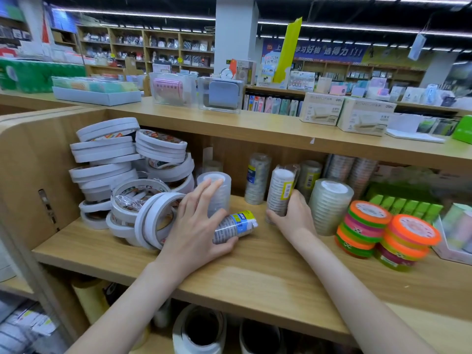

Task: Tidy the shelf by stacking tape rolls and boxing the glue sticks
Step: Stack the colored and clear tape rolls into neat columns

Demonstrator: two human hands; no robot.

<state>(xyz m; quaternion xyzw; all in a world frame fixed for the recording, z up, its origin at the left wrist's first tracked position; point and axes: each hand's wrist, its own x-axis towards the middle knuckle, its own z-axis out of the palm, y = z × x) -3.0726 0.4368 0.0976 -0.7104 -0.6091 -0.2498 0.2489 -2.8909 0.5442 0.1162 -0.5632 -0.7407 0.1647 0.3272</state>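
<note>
The work in hand is the tape half of the task: sorting clear tape packs on the shelf [255, 272] into upright rows.

The left hand [196, 226] lies over a fallen pack [236, 226], a wrapped sleeve of small rolls with a blue and yellow label, lying on its side near the middle of the shelf. The thumb curls under the pack's near end while the fingers stretch straight forward, their tips touching an upright clear stack [217, 192] just behind. So the grasp looks partial, more a cradle than a firm clench.

The right hand [293, 213] is wrapped round a standing pack [282, 192] with a yellow label, which leans slightly, its foot on or just above the board; I cannot tell which.

To the left, the white rolls [127, 180] sit in a loose heap, some stacked, some tipped on edge. To the right stand a wide clear stack [330, 208] and two piles of coloured rolls [383, 233]. Green glue sticks [406, 205] show behind those, blurred.

Next, I judge, the fallen pack needs lifting by its end and standing upright beside the others, with the leaning pack set square. The white heap and glue sticks remain to be done.
</note>
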